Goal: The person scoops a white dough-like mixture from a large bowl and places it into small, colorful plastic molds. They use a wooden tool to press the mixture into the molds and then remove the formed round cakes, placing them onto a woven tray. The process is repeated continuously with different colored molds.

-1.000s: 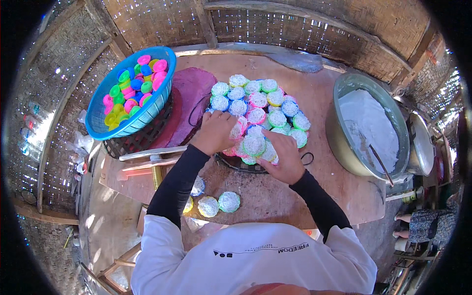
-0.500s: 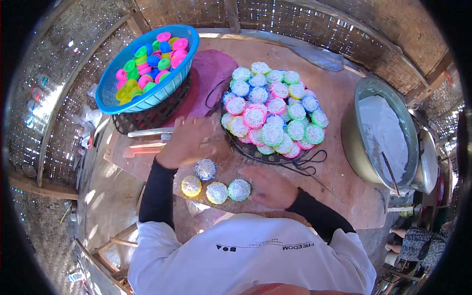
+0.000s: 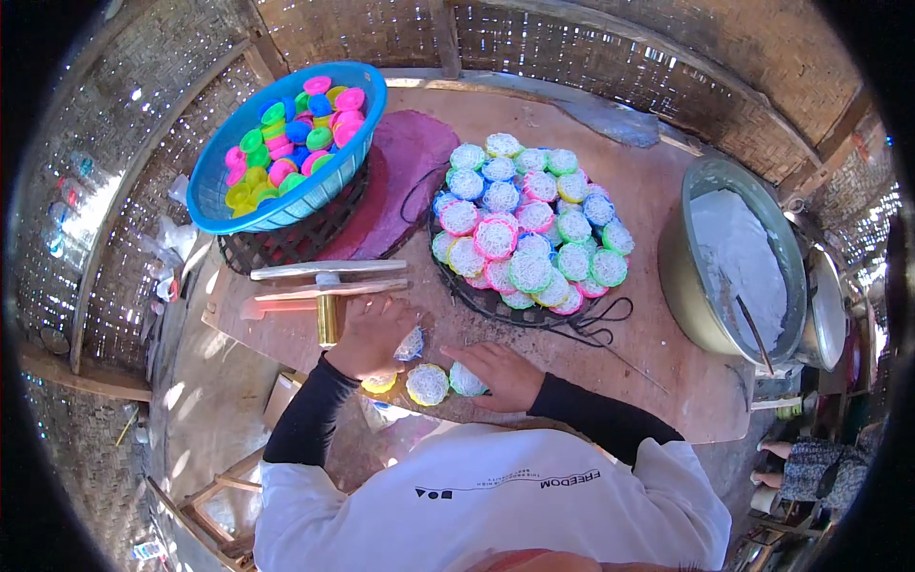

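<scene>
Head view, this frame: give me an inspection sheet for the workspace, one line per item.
Surface: brown wooden table, partly covered by a purple cloth.
Job's things: four small filled cups at the near edge; a mound of like cups on a dark round rack.
Clutter: blue basket of empty coloured cups; metal basin of white dough with a stick; wooden press.
Hands: left hand on a cup; right hand flat beside another.
Cables: dark cord trailing from the rack.
Surroundings: woven bamboo walls; another person's sleeve at lower right.
</scene>
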Tool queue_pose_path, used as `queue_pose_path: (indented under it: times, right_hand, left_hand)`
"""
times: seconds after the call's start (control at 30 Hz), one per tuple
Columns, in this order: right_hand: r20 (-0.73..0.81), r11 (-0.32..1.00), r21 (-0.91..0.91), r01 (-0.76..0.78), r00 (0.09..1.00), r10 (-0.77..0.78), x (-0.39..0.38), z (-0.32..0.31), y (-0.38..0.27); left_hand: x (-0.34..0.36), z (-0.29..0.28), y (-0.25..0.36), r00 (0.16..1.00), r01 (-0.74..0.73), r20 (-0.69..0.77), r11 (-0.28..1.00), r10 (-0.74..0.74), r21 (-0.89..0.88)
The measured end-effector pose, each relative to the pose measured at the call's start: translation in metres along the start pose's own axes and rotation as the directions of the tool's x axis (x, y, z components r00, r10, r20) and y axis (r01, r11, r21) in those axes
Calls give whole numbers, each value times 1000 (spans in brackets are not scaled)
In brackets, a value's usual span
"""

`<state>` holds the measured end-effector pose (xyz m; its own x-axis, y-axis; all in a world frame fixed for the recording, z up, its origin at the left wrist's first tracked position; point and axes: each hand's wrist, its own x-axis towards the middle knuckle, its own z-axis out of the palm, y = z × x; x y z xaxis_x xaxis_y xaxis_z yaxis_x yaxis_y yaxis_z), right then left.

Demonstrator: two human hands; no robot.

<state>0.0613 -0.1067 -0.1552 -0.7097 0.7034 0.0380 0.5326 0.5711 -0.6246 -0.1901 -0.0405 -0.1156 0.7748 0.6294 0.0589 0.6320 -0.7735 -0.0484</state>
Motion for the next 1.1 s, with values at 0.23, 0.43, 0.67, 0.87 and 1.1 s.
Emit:
queue_pose_path:
  times: [0.23,0.43,0.67,0.87,1.1]
  right_hand:
    - [-451,997,-76,-26,892,-11,12,-123,25]
    - [-396,958,-179,-224,908,138,10,-178,99]
    - [-278,971,-164,-176,952,126,10,-159,129]
    - [-257,984,-80,-159,957,134,4,-164,124]
    - [-418,978,-176,-111,908,28,3,-166,111]
  left_hand:
    - [8,-4,1,983,-8,184,1000,5,13]
    - [8,-8,5,997,-67,43,997,68,-32]
    - [8,-2,4,992,-50,114,997,56,-58]
    - [24,-12,3,984,-22,179,1000,22,-3]
    - [20,-2,-1,997,3,77,1000,-4,2]
